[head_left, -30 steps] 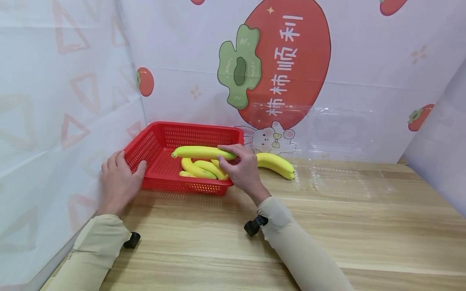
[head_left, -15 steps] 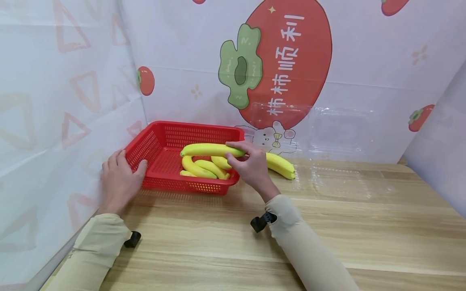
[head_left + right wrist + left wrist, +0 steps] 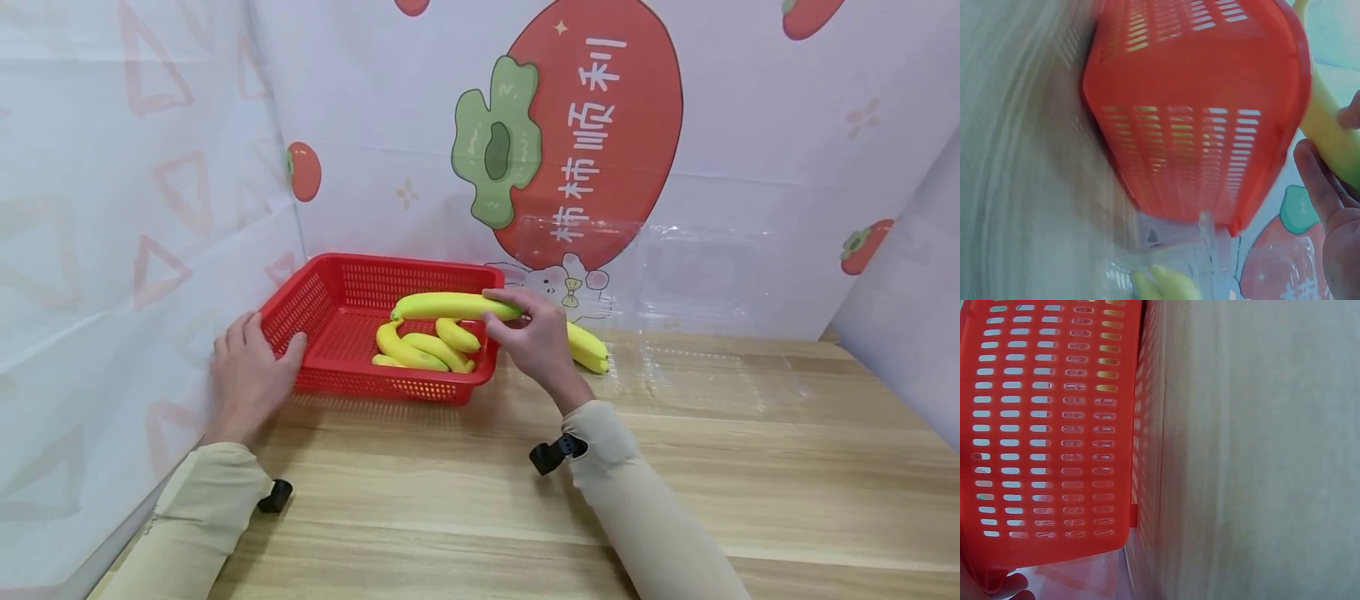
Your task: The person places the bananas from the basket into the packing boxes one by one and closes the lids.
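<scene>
In the head view my right hand [image 3: 536, 333] pinches one end of a yellow banana [image 3: 450, 306] between thumb and fingers. It holds the banana level above the right side of a red plastic basket [image 3: 330, 367]. My left hand [image 3: 251, 375] grips the basket's near left corner, thumb by the front rim and fingers along the outer left side. Several bananas [image 3: 431, 348] lie inside, grouped at the right. Another banana [image 3: 588, 347] sits right of the basket, partly hidden by my right hand. The right wrist view shows the held banana [image 3: 1329, 128] beside the basket rim.
A clear plastic container [image 3: 697, 367] stands open behind and right of my right hand, its lid raised against the printed back cloth [image 3: 750, 108]. A white cloth wall [image 3: 97, 250] borders the left side. The wooden table [image 3: 420, 517] extends in front.
My right hand has shifted to the right with the held banana, baring more of the bananas in the basket and covering more of the one outside. My left hand stays at the corner.
</scene>
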A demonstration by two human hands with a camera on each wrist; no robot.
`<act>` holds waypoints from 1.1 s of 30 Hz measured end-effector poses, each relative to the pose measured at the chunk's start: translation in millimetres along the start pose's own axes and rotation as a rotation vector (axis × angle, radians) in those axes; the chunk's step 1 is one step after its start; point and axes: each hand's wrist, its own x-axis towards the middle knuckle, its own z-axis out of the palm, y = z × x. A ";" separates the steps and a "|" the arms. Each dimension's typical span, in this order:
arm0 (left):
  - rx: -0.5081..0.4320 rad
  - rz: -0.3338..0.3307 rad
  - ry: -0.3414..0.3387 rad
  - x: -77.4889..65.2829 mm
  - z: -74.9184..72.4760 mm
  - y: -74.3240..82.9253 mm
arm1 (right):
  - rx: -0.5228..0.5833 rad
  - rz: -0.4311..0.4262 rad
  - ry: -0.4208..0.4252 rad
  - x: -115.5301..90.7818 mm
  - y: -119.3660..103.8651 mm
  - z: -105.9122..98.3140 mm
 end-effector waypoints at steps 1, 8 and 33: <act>0.001 -0.001 -0.001 0.0 0.1 -0.3 | -0.005 0.004 0.006 0.0 -0.2 -1.9; 0.005 -0.009 -0.007 0.1 -0.5 -0.8 | -0.052 0.002 0.039 1.0 2.2 -15.1; 0.008 0.000 -0.005 -2.5 0.3 -1.0 | -0.021 0.033 0.175 15.0 17.8 -74.0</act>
